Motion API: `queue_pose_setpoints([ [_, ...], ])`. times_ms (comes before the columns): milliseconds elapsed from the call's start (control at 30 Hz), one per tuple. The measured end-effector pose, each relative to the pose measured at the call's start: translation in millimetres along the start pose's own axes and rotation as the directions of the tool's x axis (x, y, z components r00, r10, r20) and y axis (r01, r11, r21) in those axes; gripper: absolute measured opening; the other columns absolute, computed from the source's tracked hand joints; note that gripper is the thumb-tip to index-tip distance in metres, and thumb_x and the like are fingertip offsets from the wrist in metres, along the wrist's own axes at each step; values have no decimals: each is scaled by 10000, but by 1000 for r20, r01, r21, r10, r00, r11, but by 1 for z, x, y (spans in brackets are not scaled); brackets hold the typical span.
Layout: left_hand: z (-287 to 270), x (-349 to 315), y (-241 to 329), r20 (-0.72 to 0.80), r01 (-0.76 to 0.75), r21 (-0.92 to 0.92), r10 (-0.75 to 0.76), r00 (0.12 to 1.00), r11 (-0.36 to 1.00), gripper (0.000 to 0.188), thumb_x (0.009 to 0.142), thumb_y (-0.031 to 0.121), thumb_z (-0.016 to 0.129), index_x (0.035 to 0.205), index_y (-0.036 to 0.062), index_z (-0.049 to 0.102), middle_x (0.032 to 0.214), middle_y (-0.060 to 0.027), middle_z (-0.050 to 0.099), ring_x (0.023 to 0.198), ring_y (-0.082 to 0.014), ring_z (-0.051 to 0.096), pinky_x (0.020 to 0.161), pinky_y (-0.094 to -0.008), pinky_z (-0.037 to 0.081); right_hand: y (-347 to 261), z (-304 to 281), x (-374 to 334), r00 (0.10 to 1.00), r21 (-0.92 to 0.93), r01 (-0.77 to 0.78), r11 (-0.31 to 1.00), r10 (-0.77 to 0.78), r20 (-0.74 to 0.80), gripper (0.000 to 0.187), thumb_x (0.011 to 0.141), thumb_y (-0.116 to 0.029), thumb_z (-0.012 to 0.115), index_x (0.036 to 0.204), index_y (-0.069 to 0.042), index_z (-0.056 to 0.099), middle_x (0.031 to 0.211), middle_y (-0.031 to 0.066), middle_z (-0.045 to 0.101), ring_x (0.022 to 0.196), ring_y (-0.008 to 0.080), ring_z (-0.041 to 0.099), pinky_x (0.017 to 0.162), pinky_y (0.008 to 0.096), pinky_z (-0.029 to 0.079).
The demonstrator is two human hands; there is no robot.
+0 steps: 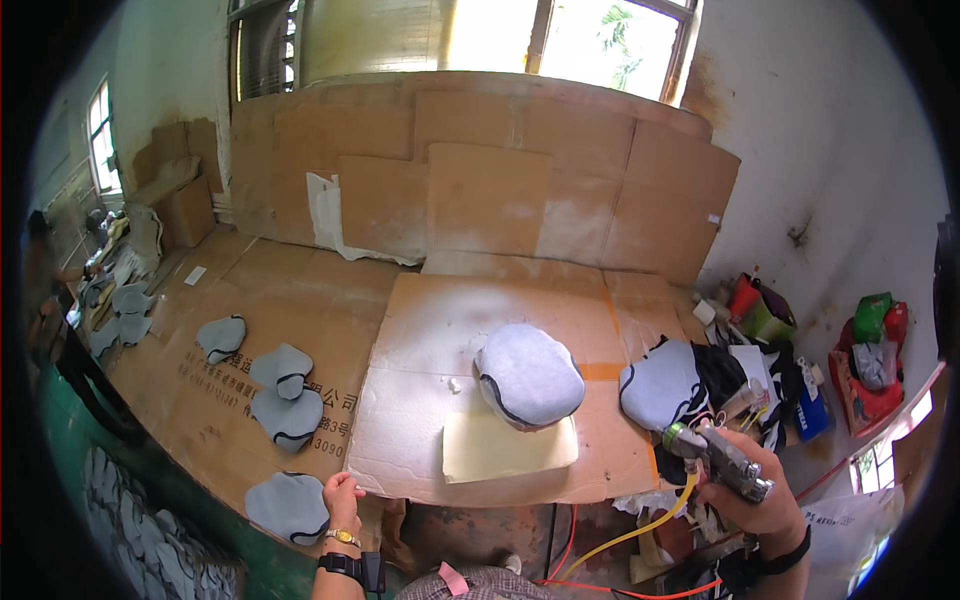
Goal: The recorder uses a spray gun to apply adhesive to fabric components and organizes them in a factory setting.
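Note:
My right hand [750, 480] is closed round a metal spray gun [722, 458] fed by a yellow hose. Near the cardboard's front left corner is my left hand [343, 492], fingers curled together; whatever is in them is too small to make out. Beside it, a grey fabric pad [288, 506] with black edging lies at the table edge. Another rounded grey pad [530, 375] rests in front of me, partly over a pale yellow block [510, 447]. A third grey pad [660, 385] lies near the spray gun, next to dark cloth.
Several grey pads [285, 410] lie on the left cardboard [330, 300]. Upright cardboard sheets [490, 195] stand behind the table. Clutter at right includes a blue box [812, 405] and a red bag [868, 395]. Stacked grey pieces [140, 530] sit low left. Hoses [630, 535] hang below the front edge.

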State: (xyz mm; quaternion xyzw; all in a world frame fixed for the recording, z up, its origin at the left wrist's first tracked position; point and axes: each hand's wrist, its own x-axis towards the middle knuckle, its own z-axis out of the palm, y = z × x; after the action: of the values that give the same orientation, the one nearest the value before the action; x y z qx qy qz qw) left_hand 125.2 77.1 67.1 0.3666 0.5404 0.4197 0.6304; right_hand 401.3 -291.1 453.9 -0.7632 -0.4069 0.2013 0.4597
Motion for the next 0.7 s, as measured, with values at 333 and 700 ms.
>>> queue_pose_setpoints([
  [333,47,-33,3,25,-18,-7,18,1000,1000,182,747,44,551,926,10,551,775,-42,548,532,-135,524,511,-225,428,-1,-48,-1,982,-75,3,997,12,188,458,692,-19,688,1126,15,546,815,32,617,725,89,576,677,232,465],
  [700,119,-63,11,-45,-96,1,96,994,995,202,726,24,574,927,-3,562,778,-39,555,619,-132,529,560,-235,446,55,-110,-23,991,71,4,997,-14,133,504,636,48,711,1110,13,543,899,109,617,748,149,622,701,284,505],
])
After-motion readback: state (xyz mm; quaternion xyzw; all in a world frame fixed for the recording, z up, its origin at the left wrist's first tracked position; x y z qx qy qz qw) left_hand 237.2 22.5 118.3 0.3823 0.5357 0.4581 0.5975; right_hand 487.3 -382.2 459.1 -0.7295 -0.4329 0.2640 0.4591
